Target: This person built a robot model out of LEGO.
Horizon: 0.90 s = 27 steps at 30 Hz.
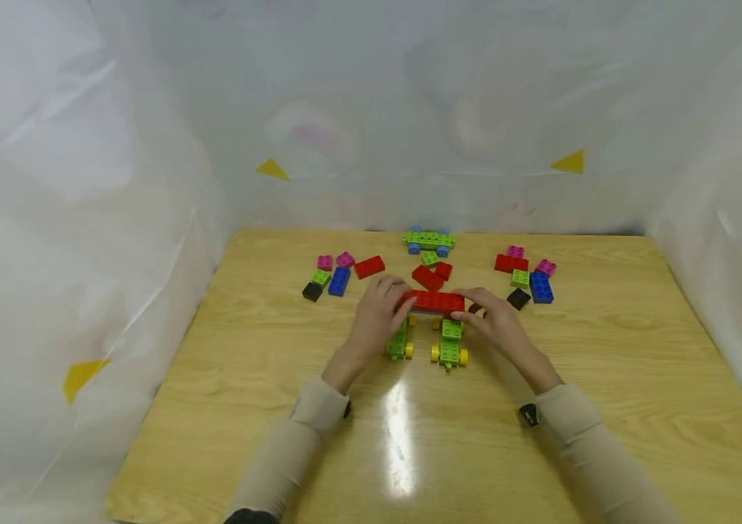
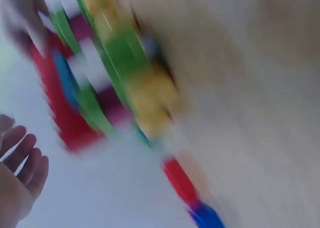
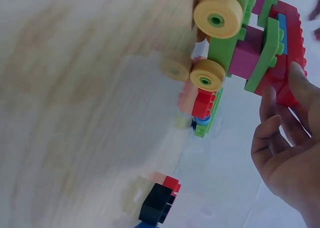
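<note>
A built toy-block structure stands mid-table, topped by a long red brick layer (image 1: 439, 301). Below the layer lie green and magenta bricks (image 3: 246, 51) and green wheeled bases (image 1: 449, 351) with yellow wheels (image 3: 218, 15). My right hand (image 1: 500, 325) pinches the right end of the red bricks (image 3: 296, 50) between thumb and fingers. Near the left end is my left hand (image 1: 376, 314); in the left wrist view this hand (image 2: 21, 180) has loosely bent fingers apart from the structure. That view is blurred.
Behind the structure are a green car base (image 1: 429, 239) with blue wheels and loose red bricks (image 1: 427, 277). More bricks lie in groups on both sides, including blue bricks (image 1: 340, 282) on the left and a black brick (image 1: 519, 298) on the right. White sheeting (image 1: 371, 109) surrounds the wooden table.
</note>
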Available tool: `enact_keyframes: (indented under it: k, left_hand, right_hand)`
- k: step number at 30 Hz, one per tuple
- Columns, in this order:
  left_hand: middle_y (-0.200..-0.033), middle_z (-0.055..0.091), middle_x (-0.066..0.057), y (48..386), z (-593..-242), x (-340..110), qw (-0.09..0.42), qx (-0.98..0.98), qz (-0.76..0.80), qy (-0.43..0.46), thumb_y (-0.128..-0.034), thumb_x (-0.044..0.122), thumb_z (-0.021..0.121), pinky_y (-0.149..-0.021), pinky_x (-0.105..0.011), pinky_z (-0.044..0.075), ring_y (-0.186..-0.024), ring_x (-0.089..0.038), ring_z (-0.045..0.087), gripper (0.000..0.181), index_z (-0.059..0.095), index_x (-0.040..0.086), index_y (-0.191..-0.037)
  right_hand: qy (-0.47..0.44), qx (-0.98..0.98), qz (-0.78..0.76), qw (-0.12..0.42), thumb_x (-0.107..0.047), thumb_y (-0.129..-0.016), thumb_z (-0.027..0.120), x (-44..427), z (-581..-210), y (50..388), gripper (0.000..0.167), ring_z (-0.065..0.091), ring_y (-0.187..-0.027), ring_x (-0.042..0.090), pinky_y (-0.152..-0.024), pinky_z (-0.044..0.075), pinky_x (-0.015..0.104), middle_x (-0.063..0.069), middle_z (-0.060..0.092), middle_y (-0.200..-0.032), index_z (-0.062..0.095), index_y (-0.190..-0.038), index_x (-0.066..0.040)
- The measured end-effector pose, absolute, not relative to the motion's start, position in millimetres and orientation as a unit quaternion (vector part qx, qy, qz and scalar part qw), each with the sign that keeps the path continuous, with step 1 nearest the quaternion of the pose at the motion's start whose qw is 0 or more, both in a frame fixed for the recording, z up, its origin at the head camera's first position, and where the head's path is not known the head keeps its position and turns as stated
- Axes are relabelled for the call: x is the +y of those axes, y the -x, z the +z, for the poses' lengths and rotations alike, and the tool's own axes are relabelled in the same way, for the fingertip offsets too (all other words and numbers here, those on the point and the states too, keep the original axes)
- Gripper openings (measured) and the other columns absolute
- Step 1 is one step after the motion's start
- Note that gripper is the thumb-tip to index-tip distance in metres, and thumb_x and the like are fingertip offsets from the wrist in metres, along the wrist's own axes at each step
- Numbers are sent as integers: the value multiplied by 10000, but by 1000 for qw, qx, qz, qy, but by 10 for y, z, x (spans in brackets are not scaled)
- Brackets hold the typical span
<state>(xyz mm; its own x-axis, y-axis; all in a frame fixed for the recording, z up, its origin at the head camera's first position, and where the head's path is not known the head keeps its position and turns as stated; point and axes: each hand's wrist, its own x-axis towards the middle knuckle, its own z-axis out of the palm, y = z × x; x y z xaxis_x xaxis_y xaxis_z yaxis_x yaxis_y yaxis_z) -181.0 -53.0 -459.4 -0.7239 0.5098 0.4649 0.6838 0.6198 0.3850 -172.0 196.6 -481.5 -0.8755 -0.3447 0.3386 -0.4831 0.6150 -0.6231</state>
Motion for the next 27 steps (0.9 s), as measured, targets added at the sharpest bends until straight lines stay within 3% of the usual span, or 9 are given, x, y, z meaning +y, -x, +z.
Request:
enact_keyframes:
  k: [2, 3, 9, 15, 27]
  left_hand:
    - [-1140, 618, -113, 1587, -4584, -409, 219, -870, -225, 379, -922, 147, 661, -971, -321, 448, -1091, -250, 551, 233, 666, 9, -1110]
    - [-1169, 613, -115, 1489, -4595, -346, 221, -868, -197, 399, -925, 149, 653, -991, -313, 436, -1114, -245, 549, 252, 657, 13, -1138]
    - [-1429, 463, -80, 1233, -4757, -79, 135, -897, -40, 419, -966, 276, 590, -1089, -352, 344, -1353, -216, 383, 480, 496, 65, -1386]
    - [-1469, 420, -101, 1199, -4836, -58, 107, -905, 3, 412, -975, 241, 574, -1069, -339, 366, -1372, -217, 368, 509, 450, 28, -1421]
    - [-1476, 408, -120, 1204, -4843, -61, 98, -902, 5, 420, -985, 214, 559, -1091, -337, 338, -1382, -230, 353, 508, 427, 14, -1433]
  right_hand:
    - [-236, -893, 368, 103, -183, -888, 699, 1968, -4786, 1715, 411, 625, -834, 195, -692, 530, 384, 107, 647, -1163, 616, -1282, -101]
    - [-236, -894, 366, 109, -170, -876, 712, 1972, -4769, 1715, 410, 623, -824, 196, -683, 528, 388, 105, 653, -1144, 624, -1269, -94]
    - [-239, -895, 361, 110, -145, -851, 736, 1966, -4689, 1749, 405, 601, -861, 256, -726, 519, 466, 137, 626, -1163, 640, -1230, -43]
    - [-237, -898, 355, 102, -143, -840, 749, 1938, -4689, 1750, 405, 592, -880, 276, -749, 509, 477, 139, 617, -1131, 649, -1212, -17]
    - [-244, -908, 319, 120, -144, -807, 778, 1925, -4667, 1772, 425, 527, -702, 150, -588, 459, 313, 103, 636, -1066, 660, -1195, -17]
